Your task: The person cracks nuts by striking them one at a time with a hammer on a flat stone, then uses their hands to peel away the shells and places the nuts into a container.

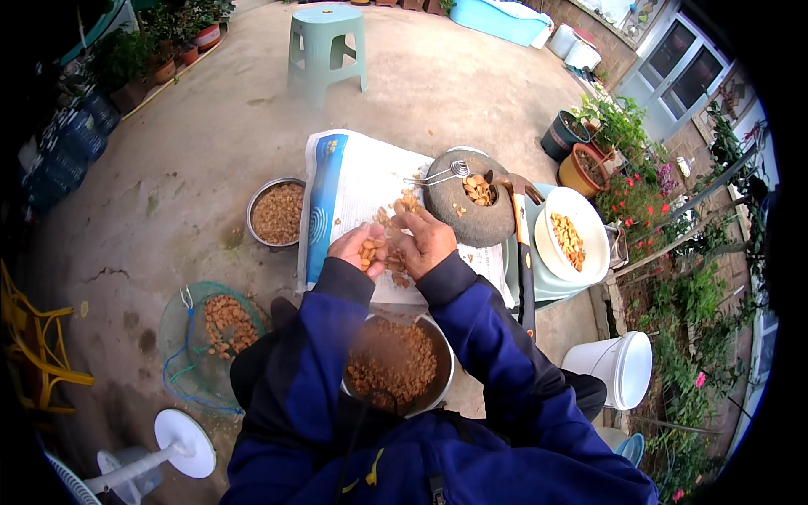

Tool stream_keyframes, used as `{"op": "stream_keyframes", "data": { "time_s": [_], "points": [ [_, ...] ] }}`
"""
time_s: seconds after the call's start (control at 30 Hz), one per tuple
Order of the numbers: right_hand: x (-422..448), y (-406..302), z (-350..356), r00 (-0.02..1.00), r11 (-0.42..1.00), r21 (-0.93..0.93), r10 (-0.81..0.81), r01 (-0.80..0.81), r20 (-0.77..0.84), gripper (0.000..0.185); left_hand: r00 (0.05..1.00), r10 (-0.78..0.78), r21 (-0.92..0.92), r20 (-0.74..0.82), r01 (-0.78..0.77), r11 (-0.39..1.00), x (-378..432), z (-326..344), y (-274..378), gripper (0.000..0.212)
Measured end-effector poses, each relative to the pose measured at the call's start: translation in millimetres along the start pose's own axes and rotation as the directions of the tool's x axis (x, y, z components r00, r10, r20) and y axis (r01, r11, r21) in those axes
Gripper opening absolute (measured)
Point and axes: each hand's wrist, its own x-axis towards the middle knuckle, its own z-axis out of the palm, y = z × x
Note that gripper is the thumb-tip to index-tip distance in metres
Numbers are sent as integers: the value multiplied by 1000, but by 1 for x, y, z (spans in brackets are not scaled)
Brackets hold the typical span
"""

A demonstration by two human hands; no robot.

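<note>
My left hand [358, 250] is cupped around several shelled kernels [368, 252] above newspaper-like sheets [363, 173]. Close beside it, my right hand [421, 241] bends its fingers over broken shells [396, 255]; whether it grips any is unclear. A round stone [442, 205] with a hollow full of shell pieces [480, 189] stands to the right, a coiled wire tool [459, 168] lying on it. A hammer [524, 252] leans by the stone. Beyond it, a white bowl [568, 237] holds kernels. A metal basin [447, 360] of shells or nuts sits between my legs.
A metal bowl [251, 218] of brown pieces stands left of the sheets. Lower left, a green net [180, 328] holds nuts. A white bucket [596, 363] stands at right, flowerpots [596, 180] farther up. A green plastic stool [327, 50] is ahead, a yellow chair [47, 366] far left.
</note>
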Motion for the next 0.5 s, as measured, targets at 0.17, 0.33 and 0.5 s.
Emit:
{"op": "stream_keyframes", "data": {
  "time_s": [0.17,0.33,0.5],
  "points": [
    [28,57,48,988,762,-638,-156,115,-8,37,993,31,-290,-112,-62,955,-8,7,13,25],
    [37,66,61,997,890,-452,-44,67,61,33,988,-14,-256,-151,-26,966,-21,16,24,23],
    [30,43,51,983,976,-128,-169,177,68,34,1000,3,-312,17,3,950,-17,-4,26,21]
  ]
}}
